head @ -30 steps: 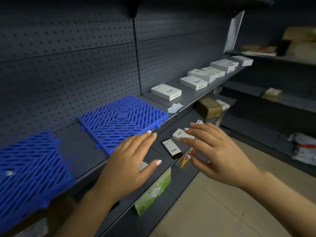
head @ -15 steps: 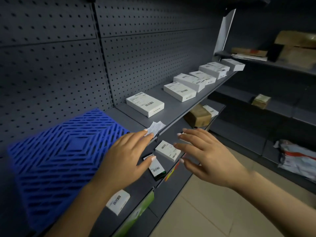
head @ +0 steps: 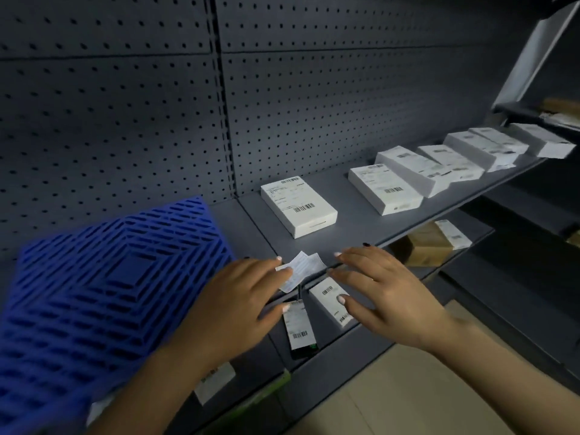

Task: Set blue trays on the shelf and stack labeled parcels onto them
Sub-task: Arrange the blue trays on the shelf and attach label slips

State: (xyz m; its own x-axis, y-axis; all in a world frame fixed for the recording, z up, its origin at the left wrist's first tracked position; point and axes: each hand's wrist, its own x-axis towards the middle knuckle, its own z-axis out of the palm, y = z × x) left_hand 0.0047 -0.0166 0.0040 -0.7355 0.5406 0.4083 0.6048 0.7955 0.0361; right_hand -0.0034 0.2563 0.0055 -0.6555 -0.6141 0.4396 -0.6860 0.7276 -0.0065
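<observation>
A blue slatted tray (head: pixel 103 287) lies on the grey shelf (head: pixel 354 221) at the left. To its right, several white labeled parcels stand in a row along the shelf; the nearest parcel (head: pixel 298 205) is just beyond my hands, another parcel (head: pixel 384 188) lies farther right. My left hand (head: pixel 238 302) reaches over the shelf's front edge with straight fingers, its tips at a loose paper label (head: pixel 298 270). My right hand (head: pixel 383 290) hovers beside it, fingers spread, holding nothing.
On the lower shelf lie a small white box (head: pixel 332 302), a dark labeled packet (head: pixel 299 328) and a brown carton (head: pixel 426 246). A perforated grey back panel (head: pixel 314 105) closes the rear. More shelving stands at the right, tan floor (head: pixel 392 397) below.
The view has swung right, so the tray now sits at the left edge and the parcels appear closer. Both hands have moved up and forward to the shelf's front edge.
</observation>
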